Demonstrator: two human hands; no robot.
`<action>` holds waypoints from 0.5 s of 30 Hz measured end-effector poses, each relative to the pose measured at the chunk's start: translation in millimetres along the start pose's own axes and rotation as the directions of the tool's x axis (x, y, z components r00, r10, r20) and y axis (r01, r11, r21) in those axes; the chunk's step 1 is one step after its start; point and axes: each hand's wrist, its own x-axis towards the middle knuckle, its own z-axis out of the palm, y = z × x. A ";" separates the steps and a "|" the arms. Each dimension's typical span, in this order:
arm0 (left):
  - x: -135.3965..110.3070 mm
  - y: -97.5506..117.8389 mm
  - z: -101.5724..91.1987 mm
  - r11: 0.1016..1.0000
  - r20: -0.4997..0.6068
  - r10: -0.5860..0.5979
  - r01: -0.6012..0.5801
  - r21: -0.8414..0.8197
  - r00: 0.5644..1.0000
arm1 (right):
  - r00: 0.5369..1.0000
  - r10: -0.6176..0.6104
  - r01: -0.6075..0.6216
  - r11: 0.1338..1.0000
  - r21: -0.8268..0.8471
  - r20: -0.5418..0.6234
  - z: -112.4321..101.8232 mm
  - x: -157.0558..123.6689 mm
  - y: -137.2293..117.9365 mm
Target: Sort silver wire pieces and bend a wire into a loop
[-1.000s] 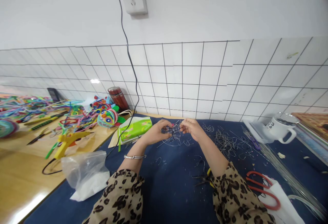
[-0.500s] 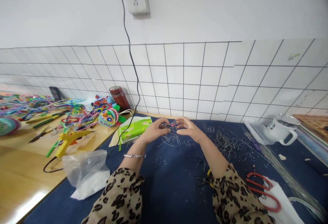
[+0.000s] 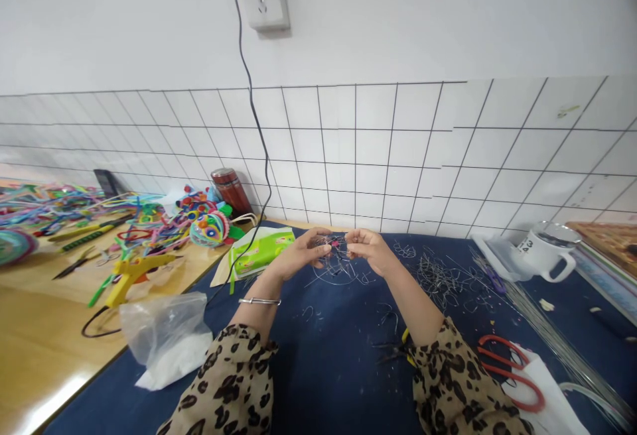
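We found the left hand (image 3: 301, 254) and right hand (image 3: 371, 249) both pinched on a small tangled silver wire frame (image 3: 336, 251) above the dark blue cloth (image 3: 323, 369).

— Item under inspection?
— One small wire piece (image 3: 336, 251): thin silver-grey wire bent into a loose, open tangle of loops. A small pink-red spot shows near its top.
— Position?
— Over the blue-covered bench (image 3: 323, 369), far side, close to the wall. It is pinched at either end between the left hand (image 3: 297, 257) and the right hand (image 3: 372, 250).
— Contact with the bench?
— Cannot be told; the lowest loops are too fine to make out.
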 end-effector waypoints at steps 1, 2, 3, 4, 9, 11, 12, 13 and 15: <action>0.4 -0.8 0.0 1.000 -0.007 0.011 -0.011 -0.026 1.000 | 1.000 -0.009 0.009 1.000 0.014 -0.023 -1.1 0.3 -0.5; 1.0 -1.8 0.0 0.998 -0.014 0.020 -0.021 -0.053 1.000 | 0.999 -0.016 0.017 0.999 0.030 -0.045 -2.1 0.6 -1.1; 1.8 -2.8 0.1 0.996 -0.022 0.028 -0.029 -0.082 0.999 | 0.998 -0.023 0.026 0.999 0.047 -0.063 -2.8 0.8 -1.6; 2.7 -3.8 0.3 0.993 -0.031 0.033 -0.036 -0.113 0.999 | 0.997 -0.030 0.035 0.997 0.062 -0.078 -3.2 1.0 -2.1; 9.8 -9.2 8.2 0.956 -0.140 0.035 -0.074 -0.283 0.990 | 0.984 -0.064 0.084 0.990 0.115 -0.165 1.7 3.1 0.9; 13.8 -13.4 15.6 0.940 -0.227 0.034 -0.108 -0.324 0.973 | 0.971 -0.084 0.113 0.986 0.124 -0.223 6.4 4.5 5.0; 16.0 -16.1 19.9 0.934 -0.271 0.033 -0.126 -0.334 0.962 | 0.963 -0.094 0.129 0.984 0.126 -0.253 9.2 5.1 7.4; 18.1 -19.1 24.5 0.932 -0.305 0.033 -0.139 -0.334 0.952 | 0.953 -0.104 0.145 0.981 0.126 -0.283 12.1 5.6 9.7; 22.1 -25.6 33.8 0.933 -0.356 0.035 -0.158 -0.324 0.934 | 0.934 -0.122 0.172 0.977 0.124 -0.335 18.1 6.1 13.9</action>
